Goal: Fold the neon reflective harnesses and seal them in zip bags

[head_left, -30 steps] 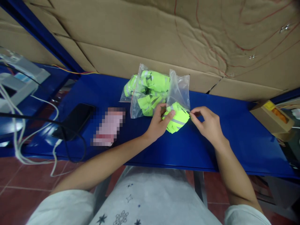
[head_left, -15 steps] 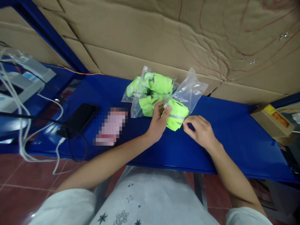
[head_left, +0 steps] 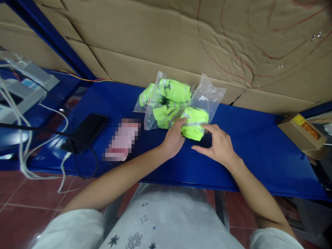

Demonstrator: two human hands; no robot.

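Observation:
A folded neon-green vest with grey reflective stripes (head_left: pixel 194 123) lies on the blue table (head_left: pixel 254 155), half inside the mouth of a clear plastic bag (head_left: pixel 209 97). My left hand (head_left: pixel 173 138) presses against its left side with fingers curled on it. My right hand (head_left: pixel 218 145) cups its right side, fingers on the fabric. Just behind, two sealed clear bags of the same green vests (head_left: pixel 166 102) are stacked.
A black phone (head_left: pixel 84 133) with cables lies at the left, a blurred pink item (head_left: pixel 121 140) beside it. Cardboard sheets (head_left: pixel 181 41) line the back wall. A small cardboard box (head_left: pixel 302 133) sits at the far right. White cables (head_left: pixel 23 138) hang at the left edge.
My right hand left the bag's lower edge and moved up to cup the vest's right side. The vest slid a little further into the bag. The left hand stayed on the vest.

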